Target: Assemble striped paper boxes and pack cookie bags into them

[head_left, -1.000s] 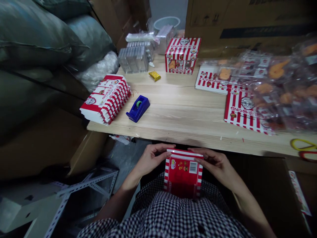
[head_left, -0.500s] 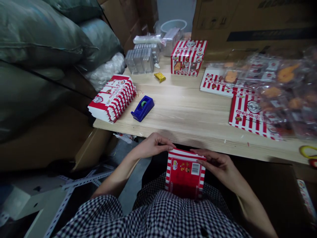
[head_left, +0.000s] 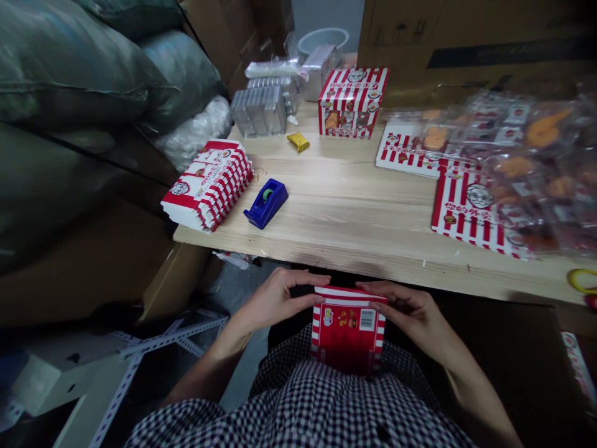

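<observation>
A red and white striped carton [head_left: 347,336] with a barcode is upright against my checked clothing, just below the table's front edge. My left hand [head_left: 284,298] grips its upper left corner between thumb and fingers. At the upper right corner, my right hand [head_left: 405,308] pinches the carton the same way, thumb on the printed face and fingers behind. The carton's lower edge is hidden in the folds of the clothing.
On the wooden table [head_left: 336,205] are a stack of flat cartons [head_left: 208,183], a blue tape dispenser [head_left: 267,204], a yellow packet [head_left: 298,142], clear plastic trays [head_left: 259,112], a standing striped box [head_left: 352,102] and bagged toy pieces [head_left: 515,165]. Yellow-handled scissors [head_left: 581,281] lie at the right edge.
My left hand has moved down and its thumb now lies on the carton's front face. The carton's top edge sits slightly lower. My right hand has barely moved.
</observation>
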